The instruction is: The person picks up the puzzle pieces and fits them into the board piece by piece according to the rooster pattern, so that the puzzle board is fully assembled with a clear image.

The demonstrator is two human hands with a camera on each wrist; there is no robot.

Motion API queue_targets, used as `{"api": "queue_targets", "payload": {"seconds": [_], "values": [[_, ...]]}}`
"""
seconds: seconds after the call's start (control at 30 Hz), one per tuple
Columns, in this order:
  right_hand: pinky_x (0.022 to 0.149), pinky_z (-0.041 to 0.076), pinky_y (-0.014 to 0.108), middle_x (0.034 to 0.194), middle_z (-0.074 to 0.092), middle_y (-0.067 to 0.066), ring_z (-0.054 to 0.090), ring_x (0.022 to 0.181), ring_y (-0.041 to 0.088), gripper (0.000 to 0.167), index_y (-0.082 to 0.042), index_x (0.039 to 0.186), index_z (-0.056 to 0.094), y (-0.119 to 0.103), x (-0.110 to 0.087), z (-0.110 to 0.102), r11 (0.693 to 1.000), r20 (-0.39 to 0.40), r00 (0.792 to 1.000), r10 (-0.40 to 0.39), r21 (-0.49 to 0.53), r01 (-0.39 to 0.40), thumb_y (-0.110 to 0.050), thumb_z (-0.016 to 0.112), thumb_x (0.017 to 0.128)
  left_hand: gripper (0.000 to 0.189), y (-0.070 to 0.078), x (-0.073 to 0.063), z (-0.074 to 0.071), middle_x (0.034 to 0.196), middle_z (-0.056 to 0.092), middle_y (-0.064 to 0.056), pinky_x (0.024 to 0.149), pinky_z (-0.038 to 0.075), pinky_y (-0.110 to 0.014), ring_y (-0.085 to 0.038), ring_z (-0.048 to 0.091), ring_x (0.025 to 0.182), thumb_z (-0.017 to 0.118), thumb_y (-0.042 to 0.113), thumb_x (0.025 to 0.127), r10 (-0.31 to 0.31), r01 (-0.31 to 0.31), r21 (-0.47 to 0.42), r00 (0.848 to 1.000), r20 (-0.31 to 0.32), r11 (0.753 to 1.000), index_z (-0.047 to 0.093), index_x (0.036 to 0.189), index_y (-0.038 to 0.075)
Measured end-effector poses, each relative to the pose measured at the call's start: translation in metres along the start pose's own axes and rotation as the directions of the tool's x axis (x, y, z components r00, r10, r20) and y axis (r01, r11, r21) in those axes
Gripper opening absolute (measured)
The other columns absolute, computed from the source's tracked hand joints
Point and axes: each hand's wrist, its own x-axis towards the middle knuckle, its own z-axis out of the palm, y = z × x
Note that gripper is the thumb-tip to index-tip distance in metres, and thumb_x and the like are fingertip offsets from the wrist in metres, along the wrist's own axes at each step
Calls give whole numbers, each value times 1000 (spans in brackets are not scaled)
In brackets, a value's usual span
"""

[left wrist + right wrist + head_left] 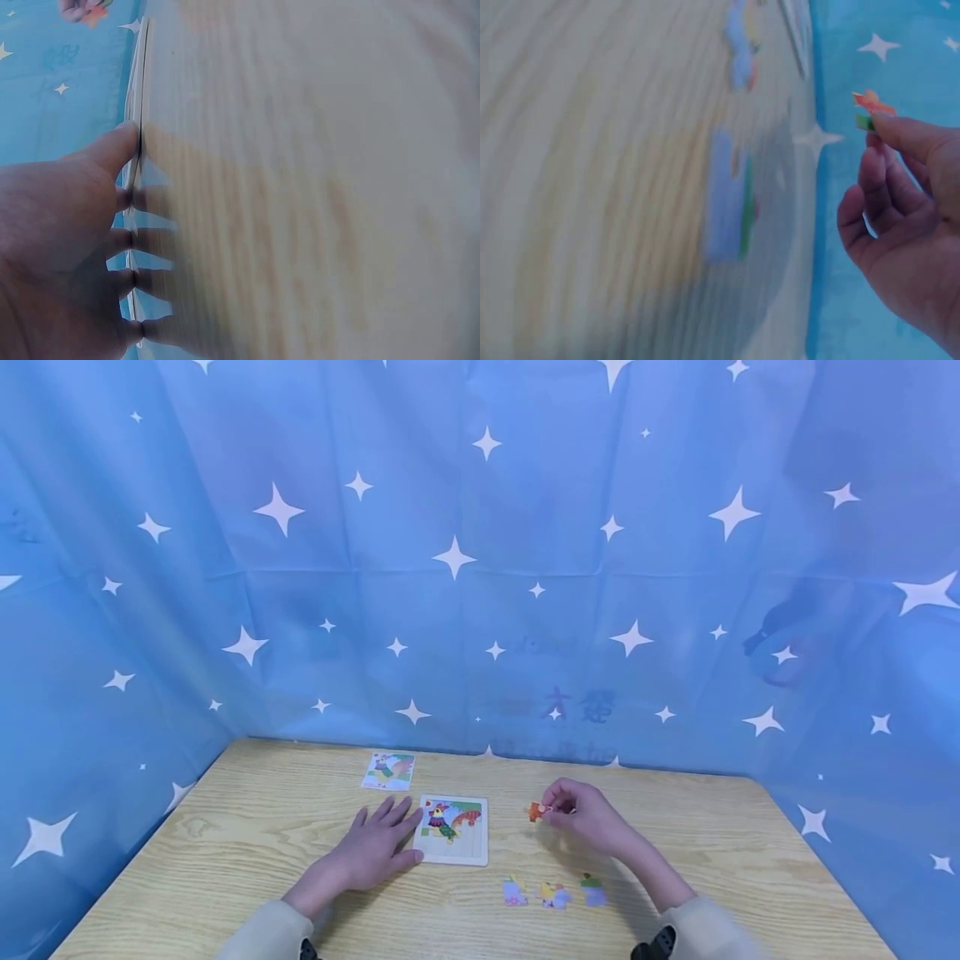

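Right hand [581, 814] pinches small flat orange jigsaw piece [536, 811]

The piece sits between thumb and fingertips, its free end pointing left, to the right of a square pale wooden puzzle tray [468, 847]. Inside the tray, joined pieces form a colourful rooster; its lower part shows bare base. The left hand [375, 850] lies palm down with fingers spread, grasping nothing, thumb and index finger at the tray's left edge. Three loose lilac-toned jigsaw pieces [555, 896] lie in a row nearer the person. Behind the left hand lies a square printed rooster card [388, 772], flat on the light wood-grain table [225, 827]. The right wrist view shows a green patch on the held piece beside the thumb, which the head view does not show.
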Motion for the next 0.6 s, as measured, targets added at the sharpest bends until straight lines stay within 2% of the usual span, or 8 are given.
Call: {"api": "queue_targets", "payload": {"seconds": [0.1,0.27,0.43,0.6], "values": [[65,49,28,88,62,4,57,78,20,8,-3,101,65,-8,9,11,1000,11,1000,1,20,-1,-2,71,96,68,3,-1,-2,164,28,-23,112,13,-76,-48,18,151,57,44,105,-1,1,3,1000,6,1000,41,157,3],[64,49,28,88,63,2,58,78,18,8,-6,100,65,-17,24,34,1000,62,998,-11,11,10,-1,70,96,68,-1,-1,0,164,28,-25,111,13,-76,-50,18,150,55,44,106,18,-18,4,1000,-4,1000,41,157,2],[66,49,27,89,64,0,59,78,14,7,-7,101,66,-24,36,56,998,118,991,-58,11,57,-2,70,96,69,-5,1,3,164,26,-24,112,12,-76,-50,16,151,54,47,106,29,-29,8,999,-14,1000,39,158,4],[64,48,25,86,65,0,59,76,11,9,-5,98,67,-27,44,72,997,131,988,-80,19,78,2,71,94,67,-8,3,5,165,26,-23,112,12,-76,-48,15,152,56,44,106,23,-23,4,1000,-15,1000,39,158,5]]}}
